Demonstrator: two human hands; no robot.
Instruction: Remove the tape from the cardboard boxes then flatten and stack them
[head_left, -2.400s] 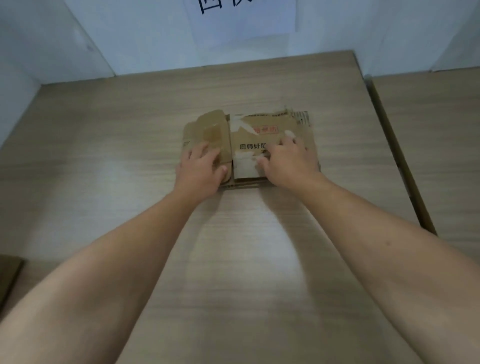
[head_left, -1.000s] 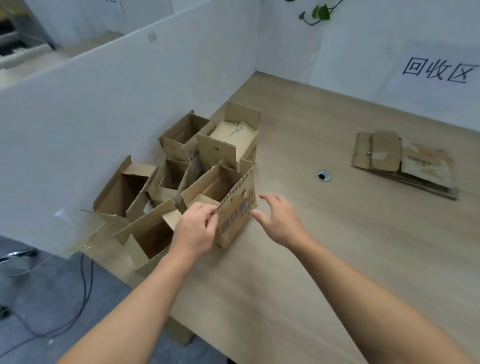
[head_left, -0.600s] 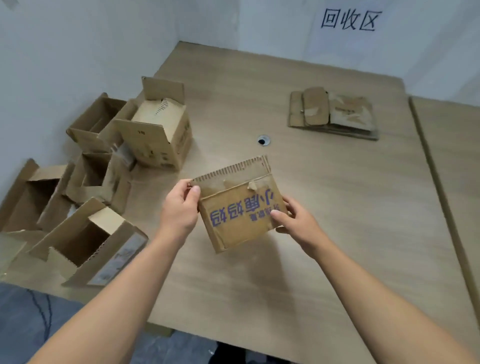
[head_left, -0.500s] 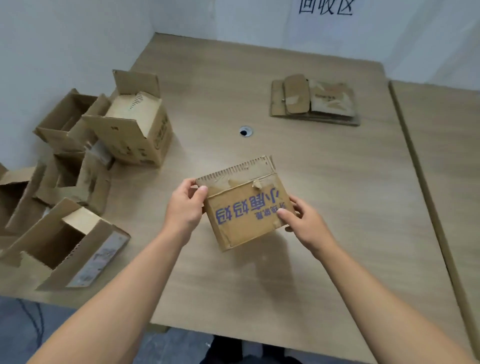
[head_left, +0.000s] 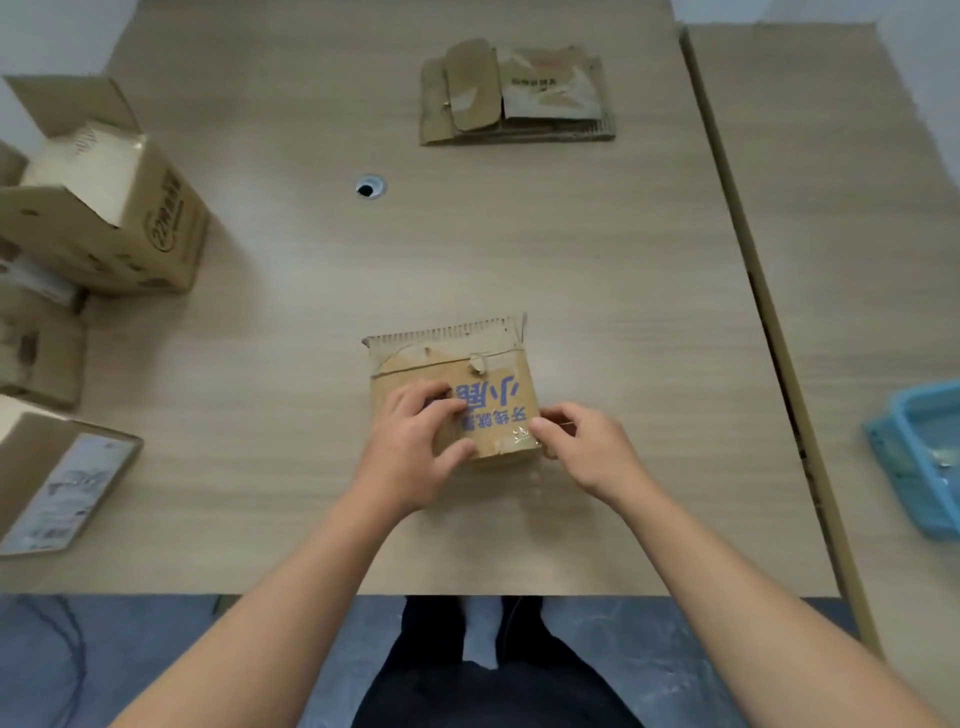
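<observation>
A small brown cardboard box (head_left: 483, 374) with blue printed characters rests on the wooden table (head_left: 597, 286) in front of me, its serrated flap pointing away. My left hand (head_left: 415, 441) presses on the box's near left face. My right hand (head_left: 582, 447) pinches clear tape (head_left: 519, 441) at the box's near right corner. A stack of flattened boxes (head_left: 514, 93) lies at the far side of the table.
Several open cardboard boxes (head_left: 104, 208) crowd the table's left edge. A cable hole (head_left: 370, 187) sits in the tabletop. A blue plastic basket (head_left: 919, 452) stands on the adjoining table at the right. The table's near edge is just below my forearms.
I turned from the flattened stack to the boxes at the left, picked up the small printed box, carried it to the middle and set it down. My right hand now pinches its tape.
</observation>
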